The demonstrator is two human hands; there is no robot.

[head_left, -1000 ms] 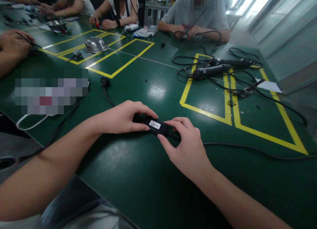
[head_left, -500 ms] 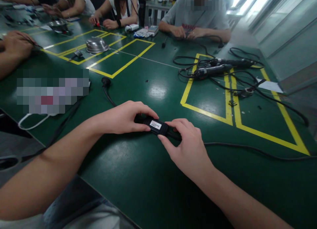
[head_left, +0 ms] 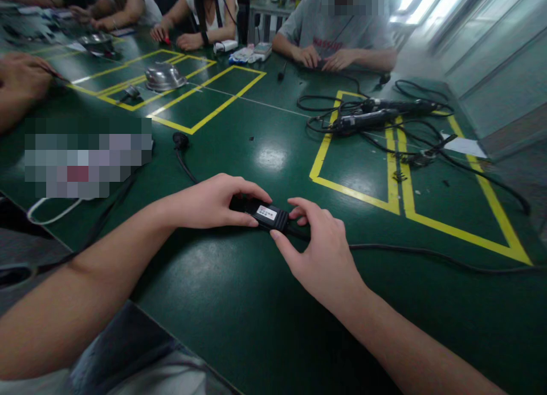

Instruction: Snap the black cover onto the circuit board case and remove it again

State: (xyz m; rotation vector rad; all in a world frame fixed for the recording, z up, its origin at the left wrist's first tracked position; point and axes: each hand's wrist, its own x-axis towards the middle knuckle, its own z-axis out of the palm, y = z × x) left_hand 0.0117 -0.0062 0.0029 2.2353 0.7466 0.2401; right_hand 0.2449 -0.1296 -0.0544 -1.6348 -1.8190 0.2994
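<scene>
Head view: a black cable module [head_left: 277, 219] with a white label [head_left: 265, 213] sits between the wearer's two hands, at or just above the green table [head_left: 222, 304]; whether it touches the surface cannot be told. The left hand [head_left: 220, 202] grasps the module's left end, thumb along the near edge and fingers over the far one. The right hand [head_left: 322, 238] is parted around the module's right end — its index finger stands off the casing, while the thumb tip is at the near corner, contact unclear.

From the module's right end a black cable [head_left: 427, 252] passes under the right hand and runs off to the right. Beyond the module to the left lies a black plug [head_left: 180, 140] on a short cord; farther left of it is a pixelated item [head_left: 85, 167] with a white cord loop [head_left: 53, 218].

Beyond the module to the right, two black handheld tools [head_left: 365, 121] rest among tangled leads across yellow tape [head_left: 354, 192]. Far beyond it to the left is a metal bowl [head_left: 164, 77]. Straight across from the module and slightly right — a co-worker in a grey shirt [head_left: 342, 39], both hands together at the table.
</scene>
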